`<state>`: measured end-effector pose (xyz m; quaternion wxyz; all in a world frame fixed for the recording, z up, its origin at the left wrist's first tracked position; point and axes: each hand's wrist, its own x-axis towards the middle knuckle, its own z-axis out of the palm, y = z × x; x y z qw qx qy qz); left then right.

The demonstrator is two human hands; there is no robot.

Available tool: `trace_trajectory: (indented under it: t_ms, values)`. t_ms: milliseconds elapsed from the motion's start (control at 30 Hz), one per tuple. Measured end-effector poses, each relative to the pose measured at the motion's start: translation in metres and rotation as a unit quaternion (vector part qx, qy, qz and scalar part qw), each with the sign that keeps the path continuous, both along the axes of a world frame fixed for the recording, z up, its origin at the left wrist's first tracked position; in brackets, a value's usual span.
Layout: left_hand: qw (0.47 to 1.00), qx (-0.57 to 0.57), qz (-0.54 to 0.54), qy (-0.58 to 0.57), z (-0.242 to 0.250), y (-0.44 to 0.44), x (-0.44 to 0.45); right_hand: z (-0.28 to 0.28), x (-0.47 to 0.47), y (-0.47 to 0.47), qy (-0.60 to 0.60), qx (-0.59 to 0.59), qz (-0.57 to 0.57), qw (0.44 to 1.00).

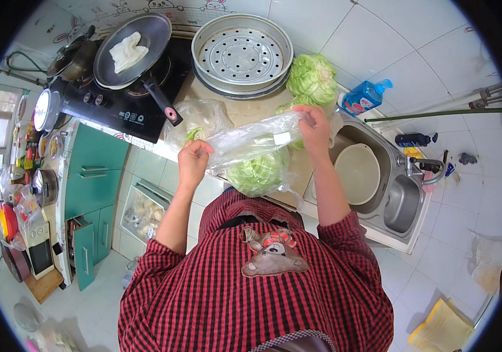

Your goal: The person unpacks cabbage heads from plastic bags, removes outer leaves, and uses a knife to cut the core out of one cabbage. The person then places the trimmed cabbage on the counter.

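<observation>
A clear plastic bag [251, 143] is stretched between my two hands above the counter edge. My left hand [193, 158] pinches its left end, and my right hand [312, 127] grips the right end near the sink. Inside or behind the bag's film, a head of lettuce [257, 174] sits at the counter's front edge. Another pale green lettuce [311, 77] stands by the tiled wall, with loose leaves partly hidden behind my right hand. Beyond my left hand lies a second crumpled clear bag [202, 116] with pale contents that I cannot make out.
A perforated metal steamer [242, 57] stands at the back. To its left, a frying pan [132, 53] with a white cloth rests on the black gas hob [101, 105]. On the right, a steel sink [394, 189] holds a pale basin [357, 174]; a blue detergent bottle [363, 99] stands behind it.
</observation>
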<state>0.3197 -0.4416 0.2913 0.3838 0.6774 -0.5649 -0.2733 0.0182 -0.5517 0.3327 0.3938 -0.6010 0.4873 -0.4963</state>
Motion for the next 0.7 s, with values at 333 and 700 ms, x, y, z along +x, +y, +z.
trace_trajectory:
  t_ms: [333, 700]
  values:
    - [0.988, 0.043, -0.04, -0.141, -0.049, -0.074, -0.03, -0.018, 0.021, 0.004, 0.326, -0.126, 0.057, 0.935]
    - [0.971, -0.071, -0.087, -0.21, 0.014, -0.044, -0.017, -0.035, -0.053, 0.131, 0.248, 0.023, 0.098, 0.964]
